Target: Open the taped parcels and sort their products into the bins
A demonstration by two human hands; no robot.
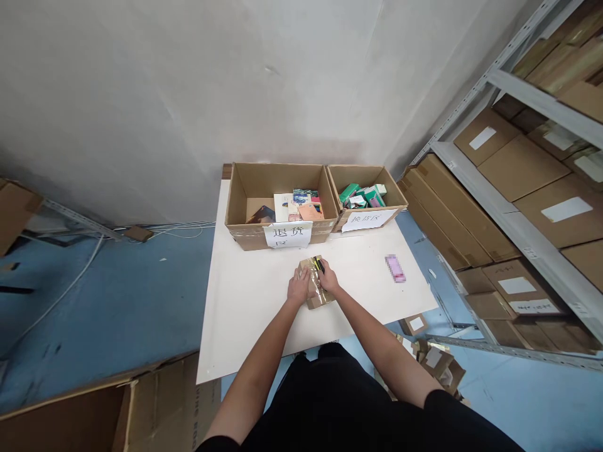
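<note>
A small cardboard box (pixel 315 289) with clear tape over its top lies on the white table in front of me. My left hand (pixel 298 286) holds the box at its left side, thumb and fingers pressed against it. In my right hand (pixel 328 279) is a utility knife (pixel 321 265), black and yellow, held over the taped top at the box's right side. My right fingers are closed around it; whether the blade touches the tape is too small to tell.
Two open cartons with handwritten labels stand at the table's back: a larger carton (pixel 249 237) with booklets, a smaller carton (pixel 398 202) with green packets. A blurred pink item (pixel 395 268) lies on the table (pixel 245 314) at right. Shelving (pixel 518 220) with boxes flanks it.
</note>
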